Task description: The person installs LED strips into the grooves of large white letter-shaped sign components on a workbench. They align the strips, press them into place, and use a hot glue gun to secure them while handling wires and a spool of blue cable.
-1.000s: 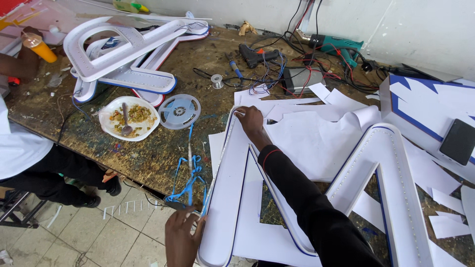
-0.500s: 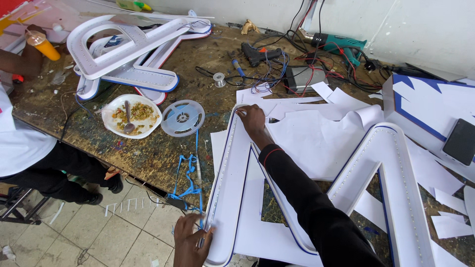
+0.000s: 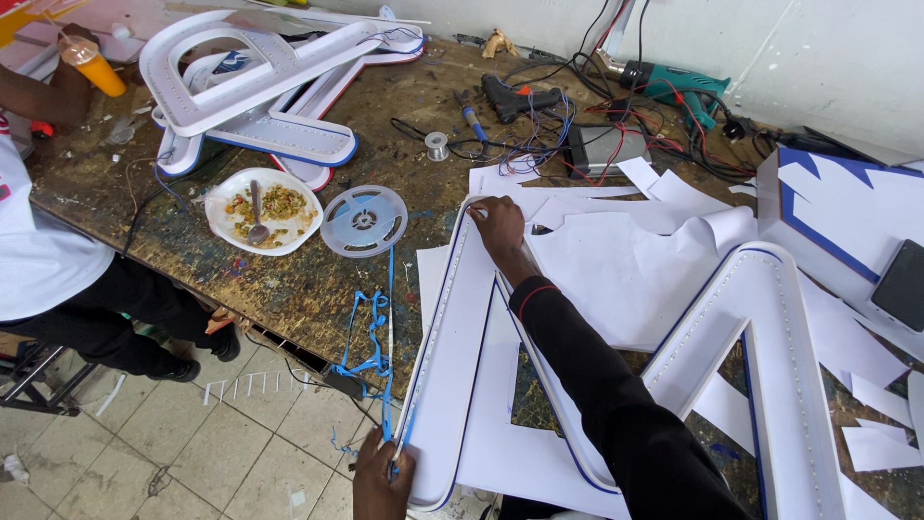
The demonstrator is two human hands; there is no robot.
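Large white channel letter (image 3: 452, 385), blue-edged, lies flat, face up, at the worktop's near edge, one end overhanging it. A row of small LED dots runs along its left wall. Blue strip (image 3: 390, 289) trails from the clear reel (image 3: 364, 221) down along that left wall.

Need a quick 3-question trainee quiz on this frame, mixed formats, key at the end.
1. True or false: the right hand rests on the top end of the big white sign letter.
2. What does the left hand pinch at the letter's lower end? A) blue strip B) green heat gun C) spoon
3. Fill in: the clear reel lies right beside a white plate of ____.

Key: 1 true; 2 A; 3 food.
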